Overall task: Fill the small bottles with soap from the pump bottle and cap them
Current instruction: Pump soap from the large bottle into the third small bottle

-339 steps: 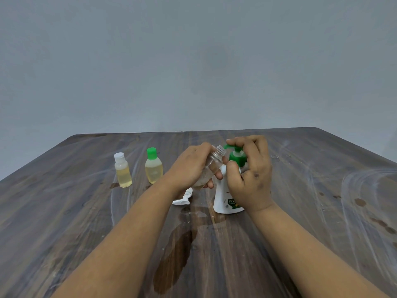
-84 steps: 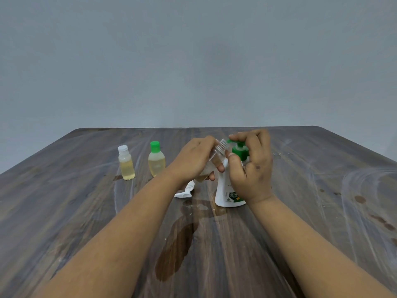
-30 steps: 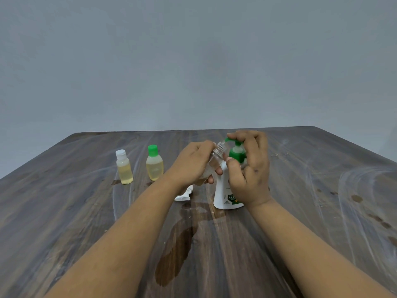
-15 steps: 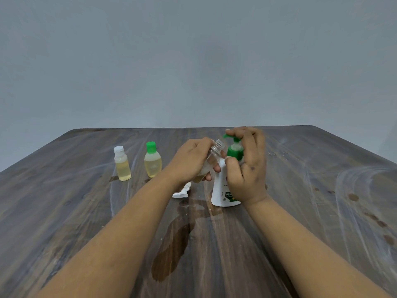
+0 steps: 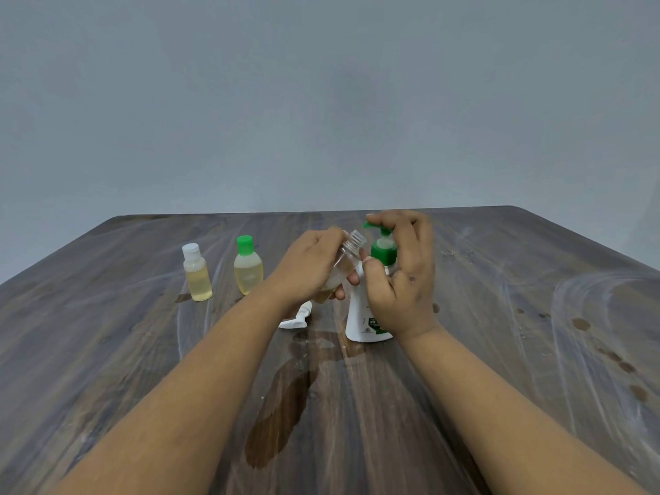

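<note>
A white pump bottle (image 5: 360, 317) with a green pump head (image 5: 383, 250) stands at the table's middle. My right hand (image 5: 403, 276) curls around its neck, fingers over the pump top. My left hand (image 5: 309, 269) grips a small clear bottle (image 5: 345, 260), uncapped and tilted, its threaded mouth just under the green nozzle; a little yellowish soap lies in its lower end. Two capped small bottles of yellow soap stand to the left: one with a white cap (image 5: 195, 273), one with a green cap (image 5: 248, 270).
A white cap (image 5: 297, 317) lies on the dark wooden table (image 5: 107, 351) just left of the pump bottle, partly behind my left wrist. A wet patch (image 5: 282, 398) spreads on the wood in front of the bottle. Small dark spots (image 5: 607, 351) mark the right side.
The pump head has risen under my right hand since one second ago. My left hand still holds the tilted small bottle at the nozzle.
</note>
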A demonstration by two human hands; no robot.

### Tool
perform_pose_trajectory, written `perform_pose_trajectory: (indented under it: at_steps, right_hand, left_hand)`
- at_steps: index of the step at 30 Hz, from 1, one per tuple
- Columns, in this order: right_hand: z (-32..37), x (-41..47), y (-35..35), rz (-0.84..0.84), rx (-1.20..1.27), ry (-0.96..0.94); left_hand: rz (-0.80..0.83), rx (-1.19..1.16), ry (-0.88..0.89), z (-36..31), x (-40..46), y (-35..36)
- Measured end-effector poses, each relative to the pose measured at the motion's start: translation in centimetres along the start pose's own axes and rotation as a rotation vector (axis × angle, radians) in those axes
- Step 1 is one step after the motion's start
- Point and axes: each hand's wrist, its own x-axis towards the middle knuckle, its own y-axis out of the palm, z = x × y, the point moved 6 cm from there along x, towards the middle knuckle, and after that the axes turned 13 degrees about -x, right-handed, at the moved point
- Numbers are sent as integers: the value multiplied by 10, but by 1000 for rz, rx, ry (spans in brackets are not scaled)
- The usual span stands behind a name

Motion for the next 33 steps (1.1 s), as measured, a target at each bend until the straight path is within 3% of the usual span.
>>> perform_pose_trajectory:
  at_steps: [33]
  right_hand:
    - [-2,2,1,-12,-44,3]
  left_hand:
    - [-5,-18,-3,0,0,0]
